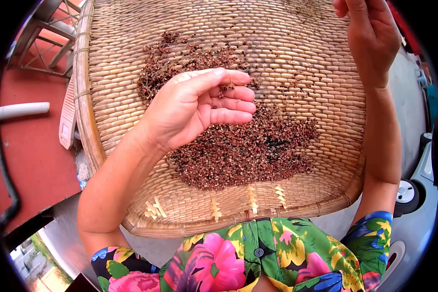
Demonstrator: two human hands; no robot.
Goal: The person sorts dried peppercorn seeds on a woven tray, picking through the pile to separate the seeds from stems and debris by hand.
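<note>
My left hand (207, 102) is cupped palm up over the woven tray (117, 53), a few dried Sichuan peppercorn bits resting in its bent fingers. Below it spreads a wide heap of reddish-brown Sichuan peppercorn husks (228, 163) mixed with shiny black seeds (276, 144). Behind the hand lies a looser pile of darker peppercorns with stems (194, 58), partly hidden by it. At the upper right, my right hand (373, 36) is raised over the tray's far side, fingers curled. The frame edge cuts off its fingertips, so anything pinched there is hidden.
The tray's thick bound rim (85, 63) runs down the left side. Scattered husks (297, 85) and pale stems (304, 9) lie on the weave. Beyond are a metal frame (48, 34), a white pipe (19, 112), and a wheeled light-coloured object (406, 192).
</note>
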